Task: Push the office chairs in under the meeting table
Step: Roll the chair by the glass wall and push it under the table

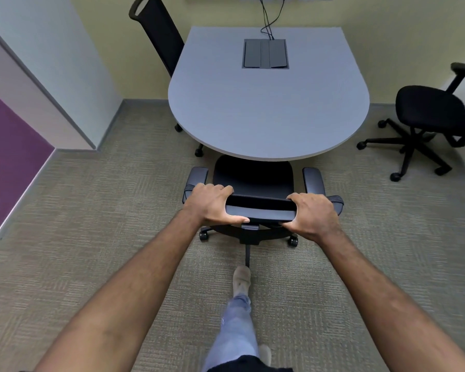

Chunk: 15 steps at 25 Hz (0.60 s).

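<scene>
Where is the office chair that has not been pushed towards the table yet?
In the head view, the loose chair stands on the carpet at the right, apart from the meeting table, near the right wall and turned away from the table's edge.

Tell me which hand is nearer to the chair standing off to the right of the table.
Right. The right hand grips the right end of the backrest of the near chair, on the side toward that black chair. The left hand grips the backrest's left end, farther from it.
</scene>
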Each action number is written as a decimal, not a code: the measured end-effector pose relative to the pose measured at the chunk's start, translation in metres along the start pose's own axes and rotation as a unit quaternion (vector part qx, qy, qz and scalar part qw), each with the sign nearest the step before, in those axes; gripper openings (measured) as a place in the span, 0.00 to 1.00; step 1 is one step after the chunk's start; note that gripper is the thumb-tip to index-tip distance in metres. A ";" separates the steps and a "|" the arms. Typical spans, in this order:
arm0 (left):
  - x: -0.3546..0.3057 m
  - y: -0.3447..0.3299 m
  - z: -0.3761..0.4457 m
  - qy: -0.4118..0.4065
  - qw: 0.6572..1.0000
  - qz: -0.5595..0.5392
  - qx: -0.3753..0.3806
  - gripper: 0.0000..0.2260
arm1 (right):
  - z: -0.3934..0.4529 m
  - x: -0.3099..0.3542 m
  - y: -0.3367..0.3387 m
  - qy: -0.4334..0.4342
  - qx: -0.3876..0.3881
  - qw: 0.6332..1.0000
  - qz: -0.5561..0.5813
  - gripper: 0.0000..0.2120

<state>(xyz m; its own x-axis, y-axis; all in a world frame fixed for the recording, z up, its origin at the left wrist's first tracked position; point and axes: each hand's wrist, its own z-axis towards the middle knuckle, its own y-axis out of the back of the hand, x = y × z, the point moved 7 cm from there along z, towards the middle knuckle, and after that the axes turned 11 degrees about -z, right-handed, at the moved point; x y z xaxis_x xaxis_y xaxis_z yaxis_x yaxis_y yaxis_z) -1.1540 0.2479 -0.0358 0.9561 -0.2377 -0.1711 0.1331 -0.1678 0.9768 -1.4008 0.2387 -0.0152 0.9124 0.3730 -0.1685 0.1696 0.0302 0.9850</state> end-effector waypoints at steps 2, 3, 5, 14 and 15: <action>-0.005 -0.001 -0.003 -0.002 1.000 0.004 0.003 0.52 | -0.004 -0.002 0.000 0.002 0.006 1.000 0.006 0.37; -0.007 -0.001 -0.005 -0.003 1.000 0.006 0.003 0.51 | -0.006 -0.002 0.000 0.002 0.010 1.000 0.008 0.37; -0.011 -0.004 -0.009 -0.003 1.000 0.008 0.003 0.49 | -0.011 -0.003 0.001 0.006 0.011 1.000 0.008 0.37; -0.009 -0.010 -0.011 -0.009 1.000 0.023 0.004 0.46 | -0.013 0.001 -0.002 0.016 0.020 1.000 0.008 0.35; -0.008 -0.010 -0.011 -0.011 1.000 0.024 -0.001 0.45 | -0.013 0.001 -0.002 0.017 0.018 1.000 0.009 0.36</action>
<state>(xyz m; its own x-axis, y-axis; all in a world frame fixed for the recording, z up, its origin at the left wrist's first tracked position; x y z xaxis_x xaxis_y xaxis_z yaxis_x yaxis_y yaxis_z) -1.1605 0.2617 -0.0430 0.9555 -0.2665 -0.1263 0.0872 -0.1539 0.9842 -1.4052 0.2508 -0.0170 0.9026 0.4042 -0.1483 0.1668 -0.0108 0.9859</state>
